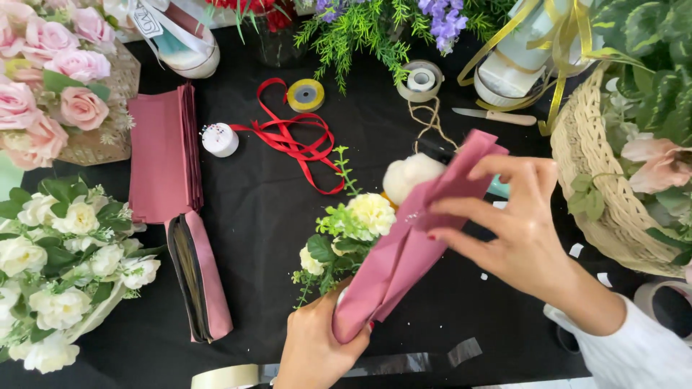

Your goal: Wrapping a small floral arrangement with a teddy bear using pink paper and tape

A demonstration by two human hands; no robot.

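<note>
My left hand [313,344] grips the lower end of a small bouquet wrapped in dusty-pink paper [404,256]. Cream flowers [371,212] and green sprigs [333,248] stick out of the wrap on its left side. My right hand [515,227] pinches the upper fold of the pink paper between thumb and fingers, pressing it over the flowers. A white fluffy bloom [407,175] shows just above the wrap. The bouquet's stems are hidden inside the paper and my left fist.
A stack of pink paper sheets [162,155] lies at left with a folded bundle [202,277] below it. Red ribbon [299,144], a yellow tape roll [305,94], a pin cushion [220,139], twine [429,119], a knife [494,115], a wicker basket [595,173] and flower bunches [61,274] surround the black table [252,209].
</note>
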